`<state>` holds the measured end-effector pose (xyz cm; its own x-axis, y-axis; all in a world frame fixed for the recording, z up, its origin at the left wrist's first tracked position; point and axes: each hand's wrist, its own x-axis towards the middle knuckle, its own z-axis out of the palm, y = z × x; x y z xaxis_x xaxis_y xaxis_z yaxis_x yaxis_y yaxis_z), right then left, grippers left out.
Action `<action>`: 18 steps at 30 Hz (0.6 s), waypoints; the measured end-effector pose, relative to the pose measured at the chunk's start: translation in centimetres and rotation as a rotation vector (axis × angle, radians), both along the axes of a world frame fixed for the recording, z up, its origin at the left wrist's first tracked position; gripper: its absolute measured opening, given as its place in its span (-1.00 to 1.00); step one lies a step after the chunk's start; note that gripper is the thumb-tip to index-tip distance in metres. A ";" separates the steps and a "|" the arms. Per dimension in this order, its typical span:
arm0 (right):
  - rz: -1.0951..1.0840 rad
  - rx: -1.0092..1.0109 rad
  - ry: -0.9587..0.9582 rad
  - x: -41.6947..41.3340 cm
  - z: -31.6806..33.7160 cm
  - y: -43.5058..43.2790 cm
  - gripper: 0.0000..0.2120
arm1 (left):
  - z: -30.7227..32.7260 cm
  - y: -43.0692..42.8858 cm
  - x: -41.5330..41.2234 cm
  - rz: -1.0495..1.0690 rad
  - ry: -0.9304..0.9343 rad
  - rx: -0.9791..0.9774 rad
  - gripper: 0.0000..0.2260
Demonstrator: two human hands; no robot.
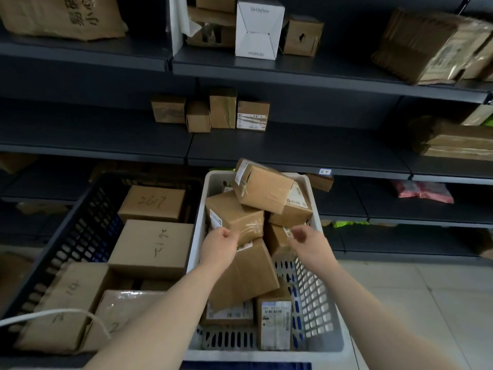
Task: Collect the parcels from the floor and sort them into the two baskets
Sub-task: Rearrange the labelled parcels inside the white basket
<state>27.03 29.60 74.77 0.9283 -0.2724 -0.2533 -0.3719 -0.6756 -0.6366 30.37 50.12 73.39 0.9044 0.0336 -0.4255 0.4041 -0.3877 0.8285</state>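
Observation:
A white basket point(314, 297) stands in the middle, piled with several small brown parcels. The topmost parcel point(264, 188) lies tilted at the far end. To its left a dark blue basket point(80, 231) holds larger brown parcels with handwritten numbers, such as one point(152, 247) in the middle. My left hand point(220, 243) hovers over the white basket, fingers loosely curled, beside a labelled parcel point(234, 217); it grips nothing that I can see. My right hand point(304, 237) hangs over the right side of the pile, also loosely curled and holding nothing.
Dark metal shelves point(293, 153) run behind the baskets, carrying brown boxes point(210, 113), a white box point(258, 28) and a pink bag point(424, 192). Pale floor tiles point(426, 303) lie to the right. A white cord point(53, 315) crosses the blue basket's near corner.

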 end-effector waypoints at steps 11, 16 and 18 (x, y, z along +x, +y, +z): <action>0.129 0.189 0.288 -2.8 -6.0 2.7 -0.52 | -4.5 1.0 -4.1 -0.040 0.223 0.385 -0.48; 0.098 0.181 0.293 -2.5 -7.0 3.1 -0.52 | -3.5 0.1 -4.3 -0.173 0.296 0.497 -0.38; 0.093 0.187 0.321 -2.7 -7.1 2.7 -0.55 | -3.6 -0.1 -4.1 -0.169 0.316 0.480 -0.35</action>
<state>24.36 32.27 67.65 0.8124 -0.1121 -0.5722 -0.5146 -0.5991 -0.6133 26.30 50.01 69.83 0.7461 0.1550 -0.6475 0.5021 -0.7696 0.3944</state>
